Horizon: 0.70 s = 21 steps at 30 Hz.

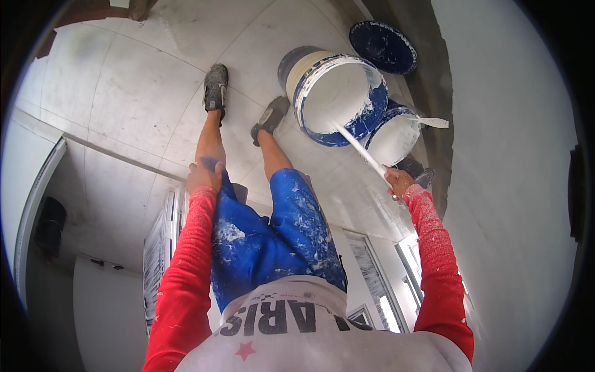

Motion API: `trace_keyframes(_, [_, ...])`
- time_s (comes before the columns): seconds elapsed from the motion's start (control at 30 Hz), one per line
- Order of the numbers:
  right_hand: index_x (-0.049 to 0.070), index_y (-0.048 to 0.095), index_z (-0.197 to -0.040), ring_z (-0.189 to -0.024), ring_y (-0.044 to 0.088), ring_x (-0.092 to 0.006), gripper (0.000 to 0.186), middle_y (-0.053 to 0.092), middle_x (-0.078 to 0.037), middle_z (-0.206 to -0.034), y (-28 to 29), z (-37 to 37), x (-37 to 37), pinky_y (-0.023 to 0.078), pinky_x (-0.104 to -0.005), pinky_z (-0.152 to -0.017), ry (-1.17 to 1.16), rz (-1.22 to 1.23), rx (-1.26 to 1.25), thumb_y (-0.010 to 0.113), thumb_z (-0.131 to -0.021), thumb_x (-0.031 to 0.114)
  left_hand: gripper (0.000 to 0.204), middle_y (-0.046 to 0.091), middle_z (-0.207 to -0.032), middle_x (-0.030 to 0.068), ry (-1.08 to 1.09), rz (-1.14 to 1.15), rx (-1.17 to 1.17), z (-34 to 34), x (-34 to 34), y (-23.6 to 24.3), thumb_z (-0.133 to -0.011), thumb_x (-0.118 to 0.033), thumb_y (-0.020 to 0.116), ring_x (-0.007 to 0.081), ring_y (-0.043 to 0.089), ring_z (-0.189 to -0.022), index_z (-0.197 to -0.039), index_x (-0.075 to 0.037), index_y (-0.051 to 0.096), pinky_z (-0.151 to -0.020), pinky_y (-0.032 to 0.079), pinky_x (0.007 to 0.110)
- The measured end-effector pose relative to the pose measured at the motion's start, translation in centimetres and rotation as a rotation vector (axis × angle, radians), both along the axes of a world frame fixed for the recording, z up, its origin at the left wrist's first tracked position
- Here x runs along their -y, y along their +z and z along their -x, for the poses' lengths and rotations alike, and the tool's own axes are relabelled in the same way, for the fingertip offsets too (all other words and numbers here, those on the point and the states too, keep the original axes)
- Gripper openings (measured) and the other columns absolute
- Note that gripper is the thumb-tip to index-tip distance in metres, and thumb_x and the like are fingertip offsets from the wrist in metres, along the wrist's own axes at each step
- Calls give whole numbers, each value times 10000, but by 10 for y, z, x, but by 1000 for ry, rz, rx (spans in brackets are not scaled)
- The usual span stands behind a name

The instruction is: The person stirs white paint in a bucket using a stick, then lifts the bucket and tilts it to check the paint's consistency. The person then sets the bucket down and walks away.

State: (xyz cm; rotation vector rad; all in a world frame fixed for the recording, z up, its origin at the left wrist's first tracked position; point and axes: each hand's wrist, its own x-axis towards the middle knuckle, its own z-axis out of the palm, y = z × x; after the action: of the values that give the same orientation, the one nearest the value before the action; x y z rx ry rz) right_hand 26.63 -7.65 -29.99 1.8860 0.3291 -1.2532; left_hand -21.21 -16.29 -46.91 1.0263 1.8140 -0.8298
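My right hand (400, 184) grips a long white pole (362, 149), which angles into a large blue bucket (364, 123) holding white material, its inner wall smeared white. The pole's lower end is hidden in that material. Beside it is a smaller bucket (392, 141), also with white contents, and a white flat-bladed tool (434, 123) lies across its rim. My left hand (203, 177) is at my left thigh, fingers curled on my paint-spattered blue shorts (248, 242).
A dark blue lid (383, 48) lies behind the buckets. My shoes (216, 87) stand on pale tiles (142, 80) left of them. A plain wall (502, 136) runs along the right. Doorways and a dark container (49, 223) are at lower left. Brown wooden pieces (136, 9) lie top left.
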Motion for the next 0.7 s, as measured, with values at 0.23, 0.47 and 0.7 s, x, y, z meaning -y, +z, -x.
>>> trace_keyframes(0.23, [293, 484, -1423, -980, 647, -396, 419, 652, -235, -1132, 3, -18, -37, 502, -456, -898, 585, -349, -204, 466, -1005, 320, 703, 543, -1225, 219, -19, -18, 46, -11, -6, -5, -887, -568, 559, 409, 622, -1059, -1342, -43, 452, -878, 518, 486])
trace_keyframes(0.47, [304, 421, -1442, -995, 664, -371, 413, 677, -188, -1091, -44, -48, -83, 529, -490, -858, 965, -52, -12, 352, -1037, 343, 701, 548, -1216, 231, -40, -22, 6, -9, -3, -4, -885, -571, 560, 414, 634, -1028, -1326, -36, 460, -879, 519, 483])
trace_keyframes(0.7, [284, 495, -1434, -518, 515, -122, 418, 604, -43, -743, -35, 16, 3, 453, -305, -434, -78, -98, -52, 473, -1018, 308, 687, 561, -1182, 234, -15, -42, 14, -7, -4, 0, -888, -573, 556, 414, 637, -1018, -1310, -37, 471, -871, 521, 482])
